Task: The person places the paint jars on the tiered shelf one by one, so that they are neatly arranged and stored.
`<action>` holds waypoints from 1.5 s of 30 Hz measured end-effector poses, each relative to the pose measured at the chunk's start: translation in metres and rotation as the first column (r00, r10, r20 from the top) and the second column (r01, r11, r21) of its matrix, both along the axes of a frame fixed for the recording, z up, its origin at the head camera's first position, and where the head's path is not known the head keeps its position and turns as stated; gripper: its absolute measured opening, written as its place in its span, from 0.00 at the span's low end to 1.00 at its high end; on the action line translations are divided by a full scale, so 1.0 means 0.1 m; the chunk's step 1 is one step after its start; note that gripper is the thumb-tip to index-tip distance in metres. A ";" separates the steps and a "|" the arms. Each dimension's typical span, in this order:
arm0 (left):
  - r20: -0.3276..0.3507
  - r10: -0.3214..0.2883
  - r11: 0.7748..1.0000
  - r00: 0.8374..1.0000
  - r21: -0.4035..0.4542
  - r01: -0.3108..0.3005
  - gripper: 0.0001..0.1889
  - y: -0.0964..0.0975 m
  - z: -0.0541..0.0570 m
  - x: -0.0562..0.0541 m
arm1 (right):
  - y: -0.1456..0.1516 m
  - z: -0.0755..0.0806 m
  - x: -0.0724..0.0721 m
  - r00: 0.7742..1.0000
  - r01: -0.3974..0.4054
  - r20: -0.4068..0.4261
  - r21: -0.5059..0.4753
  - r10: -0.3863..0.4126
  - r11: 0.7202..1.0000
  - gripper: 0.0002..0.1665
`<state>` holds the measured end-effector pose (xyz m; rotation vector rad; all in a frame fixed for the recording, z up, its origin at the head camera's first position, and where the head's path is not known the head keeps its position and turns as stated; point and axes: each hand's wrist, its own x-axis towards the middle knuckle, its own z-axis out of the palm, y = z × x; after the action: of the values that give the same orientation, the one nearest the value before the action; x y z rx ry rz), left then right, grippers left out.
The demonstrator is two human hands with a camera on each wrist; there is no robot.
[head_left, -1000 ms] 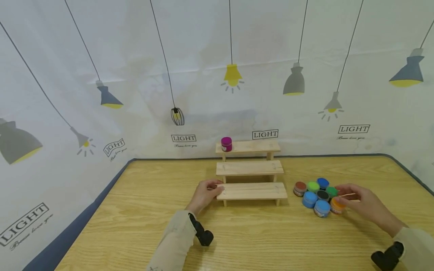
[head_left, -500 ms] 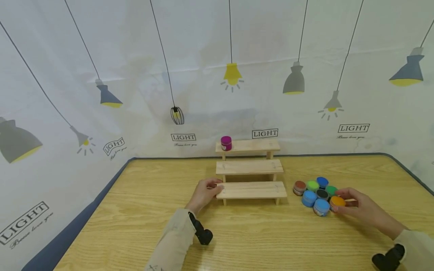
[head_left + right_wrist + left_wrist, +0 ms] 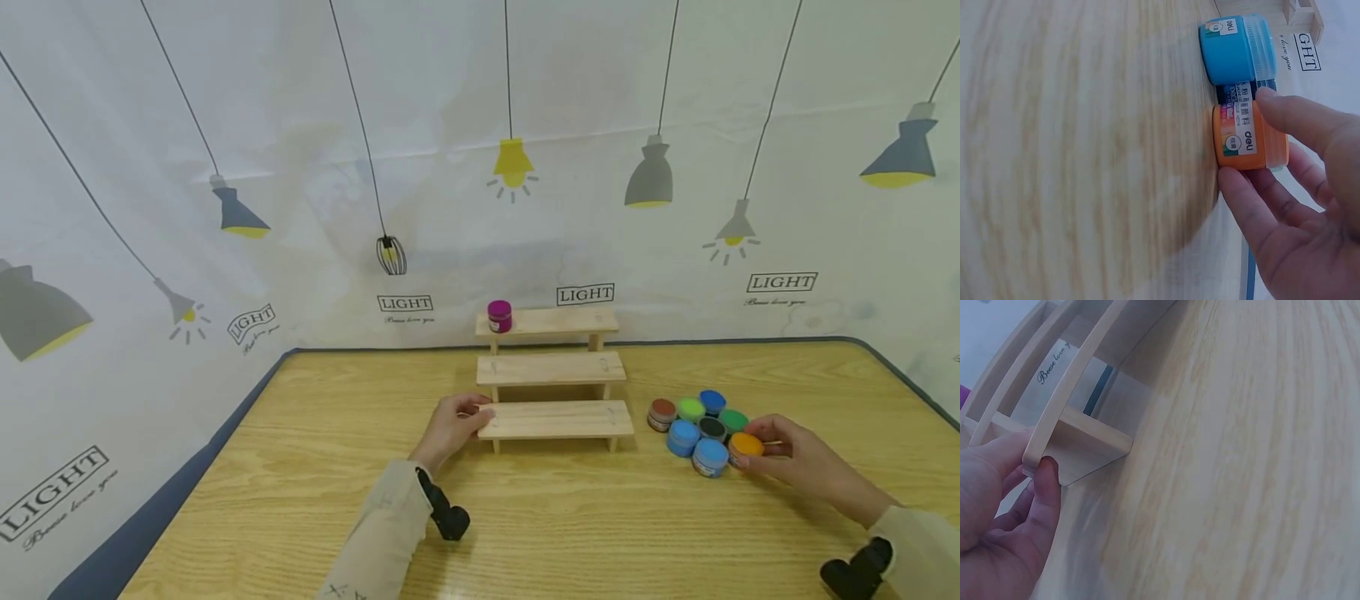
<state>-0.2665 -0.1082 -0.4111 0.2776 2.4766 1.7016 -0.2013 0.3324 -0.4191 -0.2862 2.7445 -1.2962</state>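
A three-step wooden display stand (image 3: 555, 419) is in the middle of the head view. My left hand (image 3: 452, 429) pinches the left end of its lowest board; the left wrist view shows a fingertip (image 3: 1047, 467) right under the board's corner. To the right, my right hand (image 3: 810, 462) holds an orange paint jar (image 3: 746, 448) between thumb and fingers. In the right wrist view the orange jar's label faces the camera, with the thumb at its lid and a fingertip at its base. A light blue jar (image 3: 1235, 50) stands beside it.
A magenta jar (image 3: 499, 317) sits at the left of the stand's top board. Grouped by the right hand are a brown jar (image 3: 662, 415), a light green jar (image 3: 691, 409), a black jar (image 3: 712, 429) and other blue and green ones. A printed curtain (image 3: 450, 167) rises behind the table (image 3: 570, 533).
My right hand's fingers have come down around the orange jar, which they partly covered before. My left hand stays at the stand's lowest board. The stand and other jars keep their places.
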 end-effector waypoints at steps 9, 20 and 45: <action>0.004 0.016 0.999 1.000 -0.033 -0.016 0.14 -0.01 -0.10 -0.08 | -0.01 0.01 -0.01 0.999 0.020 0.035 0.074 -0.022 0.997 0.30; -0.002 -0.001 1.000 1.000 -0.013 0.001 0.15 0.02 0.19 0.14 | -0.06 0.03 0.03 0.999 0.016 0.049 0.074 -0.020 0.997 0.31; -0.021 0.018 0.999 1.000 -0.037 -0.019 0.14 -0.01 -0.09 -0.06 | -0.04 0.28 0.13 0.992 0.065 -0.119 0.175 -0.045 0.983 0.28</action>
<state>-0.2724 -0.1095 -0.4200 0.2701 2.5303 1.6661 -0.1880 0.3281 -0.3912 -0.2798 2.9601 -1.0668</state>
